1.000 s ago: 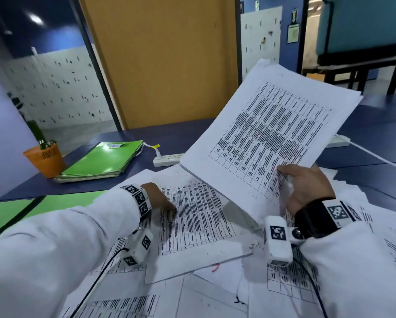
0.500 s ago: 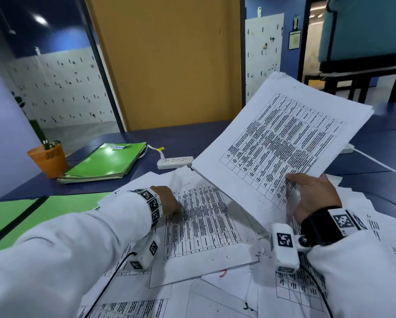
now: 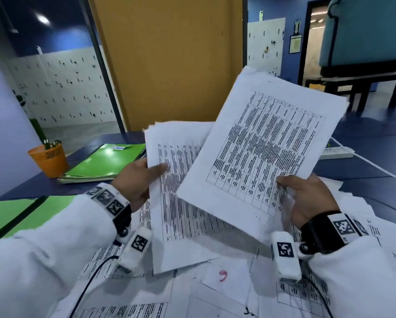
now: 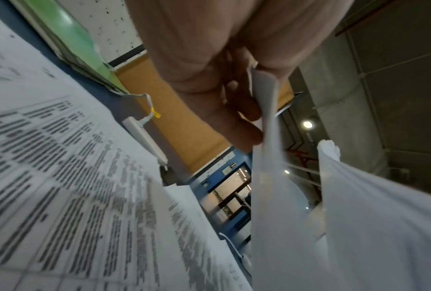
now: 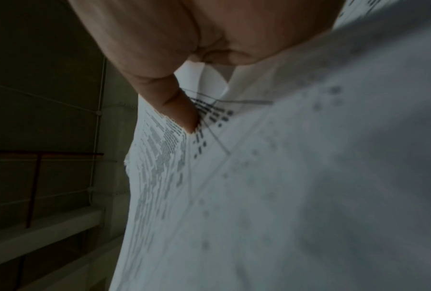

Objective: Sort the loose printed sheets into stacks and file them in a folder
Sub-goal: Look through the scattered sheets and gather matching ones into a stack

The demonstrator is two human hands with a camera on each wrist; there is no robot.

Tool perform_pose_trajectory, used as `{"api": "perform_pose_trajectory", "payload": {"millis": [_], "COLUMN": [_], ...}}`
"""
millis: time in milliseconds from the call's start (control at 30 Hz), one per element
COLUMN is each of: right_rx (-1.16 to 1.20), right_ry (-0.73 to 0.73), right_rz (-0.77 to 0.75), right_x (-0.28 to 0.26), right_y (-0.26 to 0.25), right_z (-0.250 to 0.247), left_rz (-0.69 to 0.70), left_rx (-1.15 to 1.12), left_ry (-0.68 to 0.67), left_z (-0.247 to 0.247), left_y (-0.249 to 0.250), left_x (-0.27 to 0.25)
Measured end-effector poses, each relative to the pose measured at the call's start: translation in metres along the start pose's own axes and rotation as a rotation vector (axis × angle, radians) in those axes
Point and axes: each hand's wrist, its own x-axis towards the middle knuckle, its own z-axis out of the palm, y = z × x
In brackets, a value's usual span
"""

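Observation:
My right hand (image 3: 307, 198) pinches the lower edge of a tilted stack of printed sheets (image 3: 265, 143), thumb on top; in the right wrist view the thumb (image 5: 177, 106) presses the printed stack (image 5: 259, 177). My left hand (image 3: 137, 180) grips the left edge of another printed sheet (image 3: 176, 198), lifted off the pile and partly tucked behind the right stack. Seen from the left wrist, the left hand's fingers (image 4: 234, 122) curl round that sheet's edge (image 4: 266, 147). Several loose printed sheets (image 3: 226, 285) cover the table below. Green folders (image 3: 105, 161) lie at the back left.
An orange pen cup (image 3: 48, 159) stands left of the green folders. A white power strip (image 3: 334, 152) with its cable lies at the right on the blue table (image 3: 364, 143). A green folder cover (image 3: 25, 212) lies at the near left edge.
My left hand, which rested on a sheet lying on the pile, now grips it and has lifted it beside the stack. The right hand's stack stays raised.

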Motion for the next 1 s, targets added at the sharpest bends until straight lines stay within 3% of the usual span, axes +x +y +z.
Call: {"api": "perform_pose_trajectory", "payload": {"millis": [67, 200, 333, 467, 600, 833, 1000], "right_rx": [-0.018, -0.247, -0.424, -0.578, -0.596, -0.259, -0.415], "right_ry": [-0.086, -0.249, -0.286, -0.310, -0.281, -0.335, -0.256], "right_rz": [-0.004, -0.013, -0.070, -0.179, -0.217, -0.311, -0.513], "right_x": [-0.002, -0.007, -0.017, -0.030, -0.036, -0.055, -0.076], "right_y": [0.002, 0.007, 0.000, -0.010, -0.012, -0.027, -0.027], "right_z": [0.004, 0.012, 0.017, 0.020, 0.025, 0.039, 0.061], "left_rz": [0.029, 0.062, 0.087, 0.159, 0.252, 0.351, 0.420], "left_rx": [-0.164, -0.247, -0.223, -0.079, -0.064, -0.175, -0.147], "left_ry": [-0.053, -0.181, -0.158, -0.248, -0.177, -0.136, 0.058], "left_z": [0.003, 0.015, 0.029, 0.037, 0.040, 0.026, 0.027], "left_y": [0.019, 0.036, 0.040, 0.028, 0.020, 0.034, 0.033], "left_x": [-0.016, -0.041, -0.060, -0.071, -0.078, -0.085, -0.092]}}
